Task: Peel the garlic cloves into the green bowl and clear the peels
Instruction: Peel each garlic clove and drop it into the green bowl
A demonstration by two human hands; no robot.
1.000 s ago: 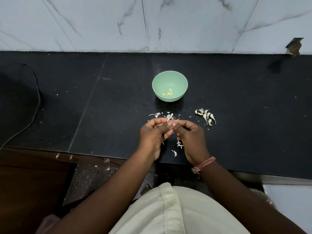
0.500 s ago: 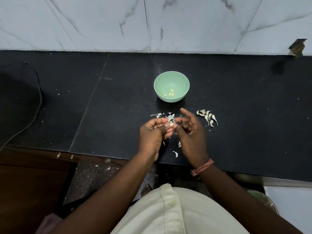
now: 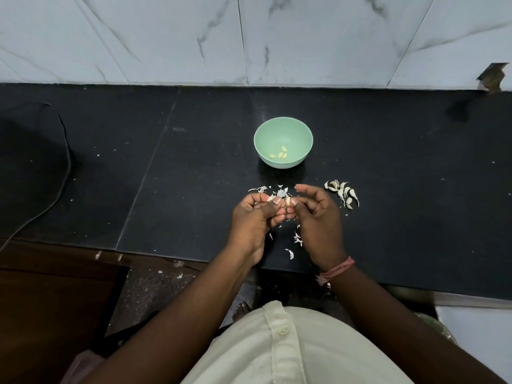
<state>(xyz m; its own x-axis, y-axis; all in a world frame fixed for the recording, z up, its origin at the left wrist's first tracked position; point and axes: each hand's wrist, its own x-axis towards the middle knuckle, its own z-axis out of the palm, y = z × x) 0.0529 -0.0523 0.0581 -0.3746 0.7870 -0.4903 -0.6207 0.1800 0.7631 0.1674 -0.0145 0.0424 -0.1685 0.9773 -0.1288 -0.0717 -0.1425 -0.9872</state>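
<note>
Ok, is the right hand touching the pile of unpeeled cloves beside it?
Apart. The head view shows bare black counter between the right hand and the unpeeled cloves; that hand instead pinches the clove held with the left hand.

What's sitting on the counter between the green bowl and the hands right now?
In the head view, loose garlic peels lie between the green bowl and the left hand and right hand; otherwise bare black counter.

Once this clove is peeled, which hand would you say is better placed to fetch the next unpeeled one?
Right, probably. The unpeeled cloves lie just beside the right hand, whose upper fingers are already lifted free, while the left hand pinches the current clove.
</note>
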